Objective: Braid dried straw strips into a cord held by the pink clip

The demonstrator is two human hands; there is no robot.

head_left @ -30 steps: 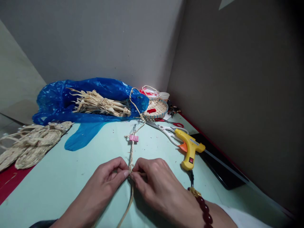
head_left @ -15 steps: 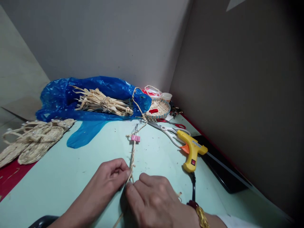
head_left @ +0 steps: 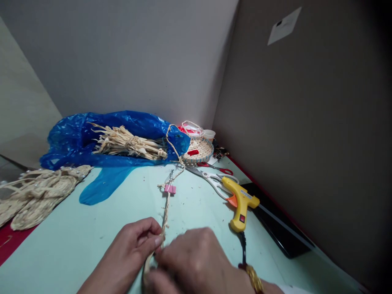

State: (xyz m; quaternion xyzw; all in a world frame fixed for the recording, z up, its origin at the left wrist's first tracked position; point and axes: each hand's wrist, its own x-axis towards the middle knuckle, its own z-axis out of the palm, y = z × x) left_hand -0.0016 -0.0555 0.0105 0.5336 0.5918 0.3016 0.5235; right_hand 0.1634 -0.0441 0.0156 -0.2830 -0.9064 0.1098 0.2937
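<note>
My one camera sits on my head, facing forward and down across the tabletop point(head_left: 199, 210) toward its far edge and the back wall point(head_left: 137, 57). My left hand point(head_left: 134, 247) and right hand point(head_left: 199, 259) are nearest, close up and low in frame; the tabletop's right edge recedes along the right wall point(head_left: 300, 114).

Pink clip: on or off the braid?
On. The pink clip sits across the braid, which runs from it to the left hand.

Dim light, blurred right hand point(head_left: 196, 260)
</note>
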